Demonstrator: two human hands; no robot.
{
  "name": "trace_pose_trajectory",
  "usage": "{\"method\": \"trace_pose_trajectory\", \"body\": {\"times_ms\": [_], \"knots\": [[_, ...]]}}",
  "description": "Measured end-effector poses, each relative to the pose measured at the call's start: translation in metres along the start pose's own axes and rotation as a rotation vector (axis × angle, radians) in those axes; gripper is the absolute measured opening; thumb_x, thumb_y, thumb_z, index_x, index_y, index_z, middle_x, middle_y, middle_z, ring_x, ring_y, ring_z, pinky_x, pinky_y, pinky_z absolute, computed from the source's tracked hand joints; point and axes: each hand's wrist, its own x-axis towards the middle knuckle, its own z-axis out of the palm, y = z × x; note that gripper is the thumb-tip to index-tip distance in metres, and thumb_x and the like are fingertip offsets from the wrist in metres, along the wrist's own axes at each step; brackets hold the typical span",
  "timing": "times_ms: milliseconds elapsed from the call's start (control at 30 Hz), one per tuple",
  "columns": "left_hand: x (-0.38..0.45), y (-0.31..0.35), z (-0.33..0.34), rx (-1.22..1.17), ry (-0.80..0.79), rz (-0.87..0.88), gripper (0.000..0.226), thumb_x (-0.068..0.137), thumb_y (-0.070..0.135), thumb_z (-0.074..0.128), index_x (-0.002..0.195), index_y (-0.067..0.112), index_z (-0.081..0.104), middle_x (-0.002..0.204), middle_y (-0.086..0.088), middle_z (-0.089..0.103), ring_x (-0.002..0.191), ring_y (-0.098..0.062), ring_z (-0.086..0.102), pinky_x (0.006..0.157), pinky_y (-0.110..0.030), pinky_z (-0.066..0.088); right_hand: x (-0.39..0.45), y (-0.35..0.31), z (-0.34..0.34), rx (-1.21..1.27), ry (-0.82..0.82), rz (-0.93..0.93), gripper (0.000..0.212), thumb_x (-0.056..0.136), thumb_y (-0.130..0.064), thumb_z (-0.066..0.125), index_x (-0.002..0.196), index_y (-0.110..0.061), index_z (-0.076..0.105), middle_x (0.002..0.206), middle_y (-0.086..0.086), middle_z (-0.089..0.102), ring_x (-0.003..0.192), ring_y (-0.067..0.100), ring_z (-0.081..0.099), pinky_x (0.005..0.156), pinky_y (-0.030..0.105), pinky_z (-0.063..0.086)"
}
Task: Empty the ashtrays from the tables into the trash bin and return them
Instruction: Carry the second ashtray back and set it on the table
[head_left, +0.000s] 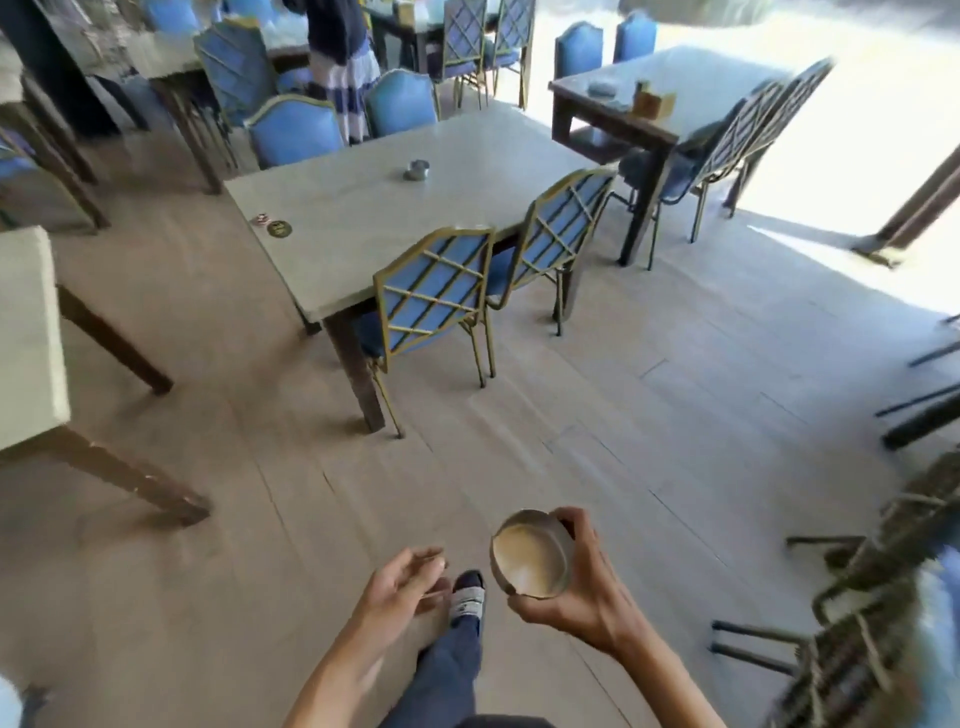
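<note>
My right hand grips a round metal ashtray low in the view, tilted so its pale inside faces me. My left hand hangs beside it, fingers loosely apart, holding nothing. A second metal ashtray stands on the long pale table ahead. A third, greyish ashtray rests on the far right table. No trash bin is in view.
Two blue lattice-back chairs are tucked at the near side of the middle table. Another table corner juts in at the left. Chairs crowd the right edge. A person stands at the back. Wooden floor lies between me and the tables.
</note>
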Motion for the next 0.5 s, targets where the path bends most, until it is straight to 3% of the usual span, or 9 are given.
{"method": "trace_pose_trajectory", "body": {"times_ms": [100,200,333,500], "knots": [[0.062,0.037,0.009,0.049,-0.08,0.012,0.023,0.1,0.021,0.061,0.122,0.017,0.066,0.119,-0.009,0.072,0.103,-0.017,0.073,0.075,-0.02,0.057,0.049,0.006,-0.015,0.027,0.075,0.052,0.098,0.049,-0.055,0.091,0.128,-0.035,0.037,0.122,-0.018,0.055,0.108,0.002,0.059,0.084,0.027,0.054],[0.122,0.08,0.023,0.09,-0.157,0.02,0.021,0.101,0.025,0.061,0.12,0.021,0.067,0.117,-0.007,0.074,0.108,-0.019,0.071,0.084,-0.024,0.056,0.097,0.002,-0.03,0.016,0.157,0.068,0.107,0.05,-0.051,0.092,0.14,-0.036,0.038,0.13,-0.019,0.049,0.116,0.0,0.053,0.093,0.018,0.046],[0.191,0.138,0.046,0.154,-0.275,0.04,0.02,0.1,0.029,0.062,0.119,0.025,0.068,0.117,0.0,0.074,0.106,-0.011,0.072,0.093,-0.03,0.057,0.159,-0.004,-0.051,-0.013,0.208,0.034,0.094,0.051,-0.048,0.092,0.127,-0.06,0.037,0.124,-0.036,0.039,0.117,-0.009,0.05,0.088,0.01,0.044],[0.256,0.193,0.071,0.207,-0.338,0.052,0.018,0.1,0.028,0.062,0.116,0.026,0.068,0.116,-0.002,0.074,0.102,-0.009,0.073,0.096,-0.031,0.057,0.228,0.005,-0.081,0.014,0.263,0.082,0.089,0.051,-0.045,0.092,0.124,-0.055,0.041,0.126,-0.026,0.042,0.121,-0.01,0.046,0.088,0.005,0.041]]}}
